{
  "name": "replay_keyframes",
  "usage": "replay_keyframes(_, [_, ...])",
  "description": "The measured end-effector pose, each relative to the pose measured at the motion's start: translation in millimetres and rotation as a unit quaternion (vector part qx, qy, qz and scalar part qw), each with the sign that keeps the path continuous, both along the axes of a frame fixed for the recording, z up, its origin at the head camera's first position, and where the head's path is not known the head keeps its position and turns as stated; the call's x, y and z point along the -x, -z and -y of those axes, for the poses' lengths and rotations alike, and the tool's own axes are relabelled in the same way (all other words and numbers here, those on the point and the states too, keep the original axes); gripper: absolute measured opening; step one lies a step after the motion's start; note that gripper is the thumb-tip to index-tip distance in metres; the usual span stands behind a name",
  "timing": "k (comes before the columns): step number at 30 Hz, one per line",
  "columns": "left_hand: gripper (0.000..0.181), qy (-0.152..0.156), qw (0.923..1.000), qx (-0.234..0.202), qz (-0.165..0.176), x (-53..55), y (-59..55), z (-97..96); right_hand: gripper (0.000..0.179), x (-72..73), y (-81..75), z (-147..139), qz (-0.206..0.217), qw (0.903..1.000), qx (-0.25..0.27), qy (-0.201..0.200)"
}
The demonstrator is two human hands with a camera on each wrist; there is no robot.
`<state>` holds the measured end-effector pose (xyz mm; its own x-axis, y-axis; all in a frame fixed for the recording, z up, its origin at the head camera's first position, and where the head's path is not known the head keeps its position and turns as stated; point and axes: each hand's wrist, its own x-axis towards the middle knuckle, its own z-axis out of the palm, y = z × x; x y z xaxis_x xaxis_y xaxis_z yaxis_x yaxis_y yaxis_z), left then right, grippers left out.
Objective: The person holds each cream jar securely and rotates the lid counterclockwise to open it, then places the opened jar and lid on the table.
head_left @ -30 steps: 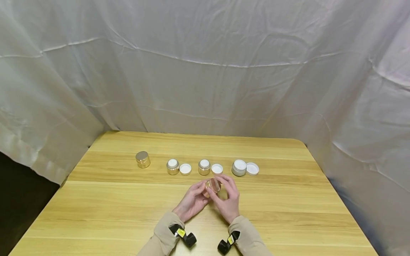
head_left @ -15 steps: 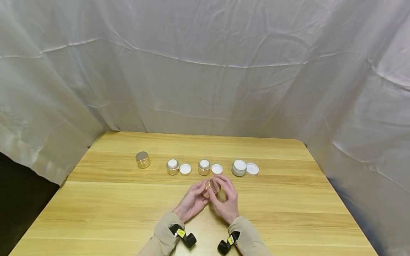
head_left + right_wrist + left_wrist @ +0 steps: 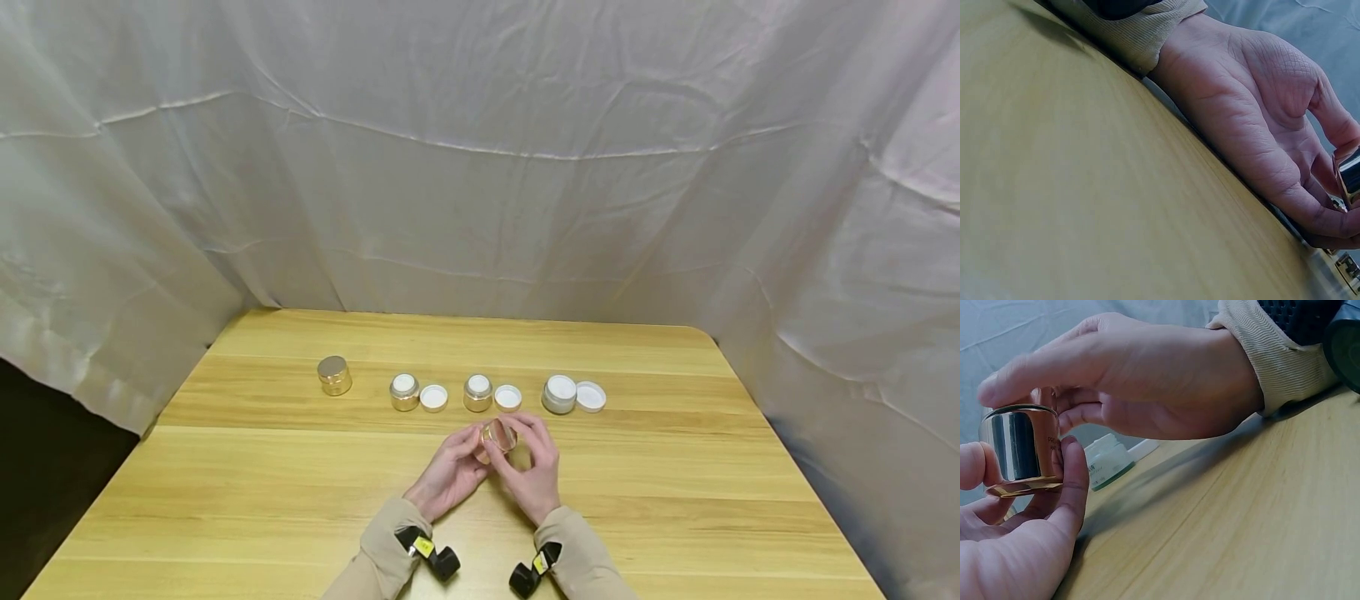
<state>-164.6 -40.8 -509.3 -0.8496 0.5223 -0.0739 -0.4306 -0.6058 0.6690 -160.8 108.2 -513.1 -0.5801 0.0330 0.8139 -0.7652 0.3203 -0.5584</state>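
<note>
A shiny rose-gold cosmetic jar is held up over the front middle of the table. My left hand grips its lower part, thumb on one side and fingers on the other, as the left wrist view shows. From the right, my right hand holds the top of the same jar between thumb and fingers. In the left wrist view the jar is tilted slightly, with small print on its side. Its upper rim is partly covered by the right fingers.
Behind the hands stand two gold jars with white tops, each beside an upturned lid. A pale jar with its white lid is further right. One capped gold jar stands at left. Grey curtain backs the table.
My right fingers have shifted slightly about the top of the cosmetic jar. My left hand keeps its grip in the same place, and the jars behind stay put.
</note>
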Motion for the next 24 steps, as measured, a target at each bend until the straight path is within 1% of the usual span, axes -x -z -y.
replay_keyframes(4, [0.028,0.002,1.0,-0.002,-0.002,0.0,-0.1,-0.2,0.042,3.7,6.0,-3,-0.01,0.9996,-0.008,-0.025])
replay_keyframes(6, [0.03,0.002,1.0,0.001,-0.002,0.0,-0.3,-0.1,0.044,3.4,6.1,-4,-0.005,0.9995,-0.009,-0.029])
replay_keyframes(10, [0.039,0.002,0.9999,0.009,-0.003,0.0,-0.9,-0.1,0.047,-8.3,-13.7,2,0.015,0.9998,-0.005,-0.012])
replay_keyframes(13, [0.045,0.004,0.9999,0.012,-0.005,0.3,-1.2,-0.1,0.049,-14.2,-24.1,5,0.023,0.9997,0.0,0.001])
replay_keyframes(15, [0.045,0.005,0.9999,0.013,-0.006,0.5,-1.1,-0.1,0.051,-10.7,-17.5,4,0.023,0.9997,0.003,0.003])
replay_keyframes(19, [0.04,0.005,0.9999,0.011,-0.008,0.5,-0.6,0.0,0.05,-1.3,-0.2,0,0.011,0.9999,0.005,0.001])
replay_keyframes(21, [0.037,0.005,0.9999,0.009,-0.01,0.5,0.2,0.1,0.048,1.6,4.9,-1,0.005,1.0,0.004,-0.006])
replay_keyframes(24, [0.031,0.003,1.0,0.003,-0.007,0.7,0.4,-0.2,0.044,4.1,8.3,-3,-0.005,0.9997,-0.001,-0.024])
